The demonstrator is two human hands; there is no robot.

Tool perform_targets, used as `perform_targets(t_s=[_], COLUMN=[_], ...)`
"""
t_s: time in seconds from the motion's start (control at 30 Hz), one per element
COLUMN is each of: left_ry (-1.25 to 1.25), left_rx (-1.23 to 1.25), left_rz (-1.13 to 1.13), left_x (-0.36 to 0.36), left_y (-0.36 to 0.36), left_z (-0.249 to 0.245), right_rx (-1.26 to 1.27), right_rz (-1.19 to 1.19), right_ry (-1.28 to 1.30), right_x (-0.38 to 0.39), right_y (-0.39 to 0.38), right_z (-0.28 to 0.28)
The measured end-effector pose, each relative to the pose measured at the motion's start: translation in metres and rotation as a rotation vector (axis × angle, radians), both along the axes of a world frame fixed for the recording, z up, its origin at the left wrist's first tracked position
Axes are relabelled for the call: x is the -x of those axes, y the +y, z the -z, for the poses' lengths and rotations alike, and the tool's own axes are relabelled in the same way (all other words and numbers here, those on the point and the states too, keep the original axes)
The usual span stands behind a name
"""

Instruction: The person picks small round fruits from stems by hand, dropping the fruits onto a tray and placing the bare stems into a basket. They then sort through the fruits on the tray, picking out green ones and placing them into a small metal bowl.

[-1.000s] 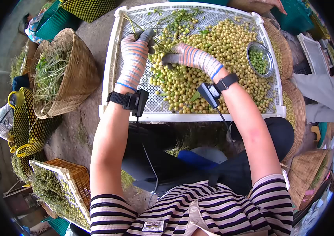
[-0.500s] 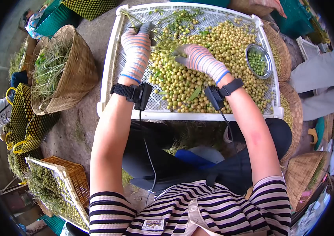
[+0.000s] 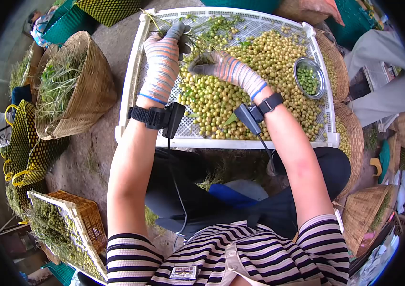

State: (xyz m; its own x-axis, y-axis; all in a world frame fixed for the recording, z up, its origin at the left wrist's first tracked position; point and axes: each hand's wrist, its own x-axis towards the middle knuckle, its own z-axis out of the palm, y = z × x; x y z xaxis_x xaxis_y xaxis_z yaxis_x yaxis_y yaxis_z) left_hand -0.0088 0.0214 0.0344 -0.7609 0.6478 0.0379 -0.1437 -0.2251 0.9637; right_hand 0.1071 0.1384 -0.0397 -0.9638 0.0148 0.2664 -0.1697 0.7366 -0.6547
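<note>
Two gloved hands at stems — fruit, tray

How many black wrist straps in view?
2: left-wrist strap, below the glove cuff on the wearer's left arm; right-wrist strap, below the cuff on the right arm. Others may be hidden on the background people.

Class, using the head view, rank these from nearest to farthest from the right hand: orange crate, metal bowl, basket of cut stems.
1. Metal bowl: right of the right hand, inside the white tray.
2. Basket of cut stems: left, outside the tray.
3. Orange crate: lower left.
</note>
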Motion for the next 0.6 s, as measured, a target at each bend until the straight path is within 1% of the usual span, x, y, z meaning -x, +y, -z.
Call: perform_targets(t_s=[0.03,0.07,0.1,0.13,0.17,0.2,0.23,0.3,0.33,0.37,0.4,0.43,0.47,0.5,0.57,0.6], left_ry=[-0.003,0.005,0.013,0.078,0.074,0.039,0.004,0.020,-0.008,-0.037,-0.042,-0.040,-0.038,-0.034,-0.074,-0.099], left_rx=[0.004,-0.012,-0.032,-0.019,-0.019,-0.001,0.018,0.019,0.026,0.032,0.039,0.057,0.042,0.026,0.031,0.017], left_rz=[-0.005,-0.092,-0.182,-0.132,-0.141,-0.195,-0.249,-0.254,-0.255,-0.258,-0.211,-0.227,-0.215,-0.204,-0.244,-0.284], left_x=[0.000,0.001,0.001,0.017,0.019,0.022,0.024,0.028,0.026,0.025,0.027,0.025,0.025,0.025,0.020,0.022], left_y=[-0.003,-0.006,-0.009,-0.014,-0.015,-0.016,-0.016,-0.016,-0.014,-0.013,-0.012,-0.010,-0.011,-0.012,-0.014,-0.015], left_z=[0.000,0.000,-0.001,0.008,0.012,0.014,0.015,0.019,0.018,0.016,0.018,0.018,0.018,0.018,0.010,0.011], right_rx=[0.394,0.785,0.641,0.616,0.591,0.546,0.539,0.236,0.023,0.018,-0.235,-0.492,-0.535,-0.540,-0.589,-0.597], right_rz=[0.027,0.054,0.120,0.145,0.172,0.218,0.211,0.247,0.263,0.261,0.344,0.425,0.427,0.422,0.386,0.379], right_ry=[-0.170,-0.343,-0.319,-0.371,-0.422,-0.497,-0.500,-0.567,-0.384,-0.384,-0.518,-0.647,-0.727,-0.724,-0.827,-0.733], right_x=[0.000,-0.002,-0.010,-0.015,-0.020,-0.021,-0.023,-0.028,-0.028,-0.026,-0.025,-0.023,-0.020,-0.016,-0.007,-0.003], right_y=[-0.008,-0.016,-0.019,-0.014,-0.008,-0.003,-0.003,-0.003,-0.005,-0.005,-0.004,-0.006,-0.005,-0.004,0.000,0.005], right_z=[-0.002,-0.007,-0.014,-0.013,-0.009,0.001,-0.004,-0.013,-0.019,-0.026,-0.035,-0.049,-0.056,-0.059,-0.065,-0.059])
